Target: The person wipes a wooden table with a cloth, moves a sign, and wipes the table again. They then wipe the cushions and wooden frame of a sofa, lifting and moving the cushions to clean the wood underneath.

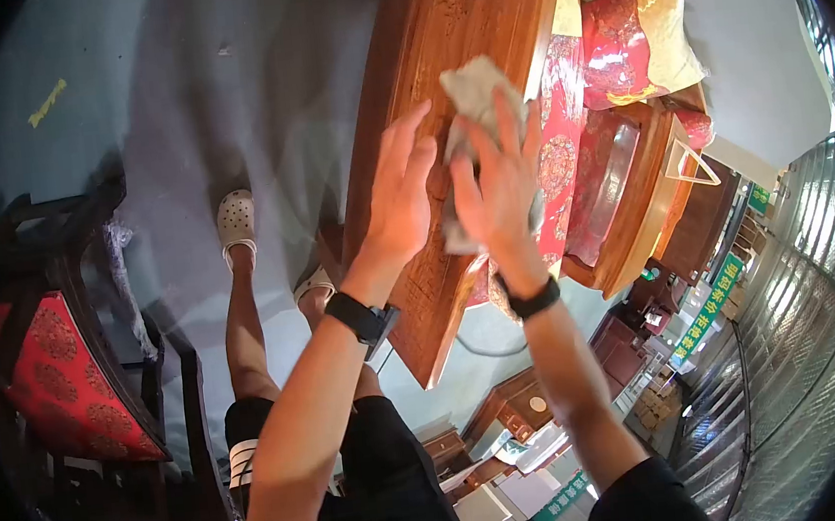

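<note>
My right hand (500, 177) lies over a grey-beige cloth (474, 84), with the fingers curved onto it and slightly blurred. The cloth sticks out past the fingertips and below the palm, on the carved top of a reddish-brown wooden table (454, 11). Close by on the left, my left hand (401, 192) is held over the table's edge with its fingers stretched out and nothing in them. A dark watch (363, 321) is on my left wrist and a black band (534, 297) on the right one.
A wooden sofa with red patterned cushions and a red-and-gold pillow (632, 39) stands right beside the table. At the left is a dark chair with a red panel (73, 384). My feet, in beige clogs (236, 221), are on the grey floor (152, 115).
</note>
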Demonstrator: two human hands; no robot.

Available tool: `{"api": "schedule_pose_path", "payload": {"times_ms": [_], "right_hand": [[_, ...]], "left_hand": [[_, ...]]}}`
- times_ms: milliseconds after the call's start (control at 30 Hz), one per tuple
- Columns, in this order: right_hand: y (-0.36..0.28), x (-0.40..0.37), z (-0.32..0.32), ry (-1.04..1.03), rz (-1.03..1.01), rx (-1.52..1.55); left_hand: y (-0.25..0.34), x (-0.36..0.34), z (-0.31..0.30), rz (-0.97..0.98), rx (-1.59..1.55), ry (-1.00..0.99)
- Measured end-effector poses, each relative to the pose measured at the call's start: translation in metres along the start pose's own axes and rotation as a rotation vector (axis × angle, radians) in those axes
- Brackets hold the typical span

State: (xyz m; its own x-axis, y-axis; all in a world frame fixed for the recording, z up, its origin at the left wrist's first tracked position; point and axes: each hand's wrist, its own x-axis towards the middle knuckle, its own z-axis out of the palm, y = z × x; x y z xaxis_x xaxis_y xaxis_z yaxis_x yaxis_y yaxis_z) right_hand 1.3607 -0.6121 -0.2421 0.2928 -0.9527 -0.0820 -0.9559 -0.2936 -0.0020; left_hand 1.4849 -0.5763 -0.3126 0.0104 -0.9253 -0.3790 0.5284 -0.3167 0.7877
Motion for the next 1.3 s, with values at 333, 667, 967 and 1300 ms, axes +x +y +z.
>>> {"api": "schedule_pose_path", "payload": {"times_ms": [333,667,967,1300], "right_hand": [[0.059,0.049,-0.048,-0.053,0.504,0.814],[0.099,0.207,0.035,0.231,0.468,0.207],[0.073,0.207,0.006,0.050,0.645,0.212],[0.073,0.211,0.007,0.122,0.671,0.409]], "left_hand": [[-0.046,-0.075,0.064,0.071,0.526,0.014],[-0.103,-0.132,0.023,-0.332,0.360,0.022],[-0.075,0.091,0.054,-0.011,0.335,-0.020],[-0.051,0.296,0.078,0.013,0.026,-0.208]]}}
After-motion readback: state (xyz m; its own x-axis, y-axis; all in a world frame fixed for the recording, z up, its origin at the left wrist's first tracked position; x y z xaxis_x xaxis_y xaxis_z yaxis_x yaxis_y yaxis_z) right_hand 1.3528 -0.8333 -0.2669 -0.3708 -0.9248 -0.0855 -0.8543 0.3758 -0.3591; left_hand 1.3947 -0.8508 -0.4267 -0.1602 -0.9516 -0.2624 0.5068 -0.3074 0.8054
